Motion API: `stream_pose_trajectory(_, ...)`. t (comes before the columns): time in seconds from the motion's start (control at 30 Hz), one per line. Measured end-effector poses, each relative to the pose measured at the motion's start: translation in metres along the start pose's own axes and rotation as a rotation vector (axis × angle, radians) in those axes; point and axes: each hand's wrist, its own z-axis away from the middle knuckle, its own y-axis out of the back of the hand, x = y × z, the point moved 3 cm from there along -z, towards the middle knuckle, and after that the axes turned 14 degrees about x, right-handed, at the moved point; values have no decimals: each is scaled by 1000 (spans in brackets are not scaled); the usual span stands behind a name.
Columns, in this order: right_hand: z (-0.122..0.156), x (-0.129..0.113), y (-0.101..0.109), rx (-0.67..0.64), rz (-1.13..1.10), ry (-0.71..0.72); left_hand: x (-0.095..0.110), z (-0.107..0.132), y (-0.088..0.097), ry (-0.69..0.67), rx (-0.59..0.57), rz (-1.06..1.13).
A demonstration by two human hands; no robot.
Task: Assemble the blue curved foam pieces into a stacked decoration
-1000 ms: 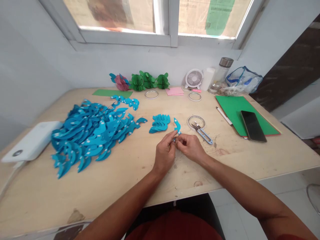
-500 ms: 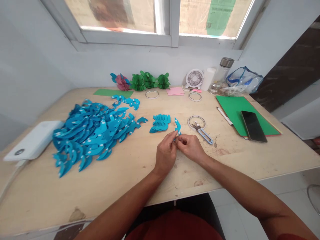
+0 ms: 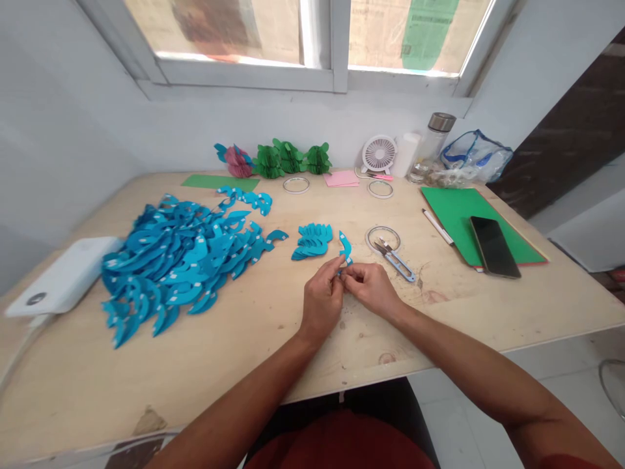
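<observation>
My left hand (image 3: 323,292) is closed at the lower end of a curved blue paper piece (image 3: 346,245) with a white square on it. Its fingertips meet those of my right hand (image 3: 370,284), which is pinched shut; whatever lies between the right fingers is too small and hidden to make out. Just beyond the hands sits a small stack of blue paper pieces (image 3: 312,241). To the right, blue-handled thread snips (image 3: 398,262) rest across a roll of narrow tape (image 3: 370,242).
A large heap of blue paper cutouts (image 3: 185,247) covers the left, beside a white power bank (image 3: 66,277). Green paper ornaments (image 3: 290,158), a fan (image 3: 379,155) and a bottle (image 3: 436,144) line the back. A phone (image 3: 495,247) lies on green sheets (image 3: 454,212) at right.
Both hands stay together in almost the same spot, with only slight finger movement. The view has shifted very slightly; nothing else has visibly moved.
</observation>
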Motion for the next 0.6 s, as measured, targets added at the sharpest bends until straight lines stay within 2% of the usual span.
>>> stream_pose_trajectory(0.2, -1, 1, -1, -69, -116, -27, -1, -1, 2, 31, 24, -10)
stream_pose_trajectory(0.4, -2, 5, -4, -138, -280, -121, -4, -1, 2, 68, 36, 15)
stream_pose_trajectory(0.6, -2, 6, -4, -151, -278, -119, -5, -2, 2, 76, 24, 22)
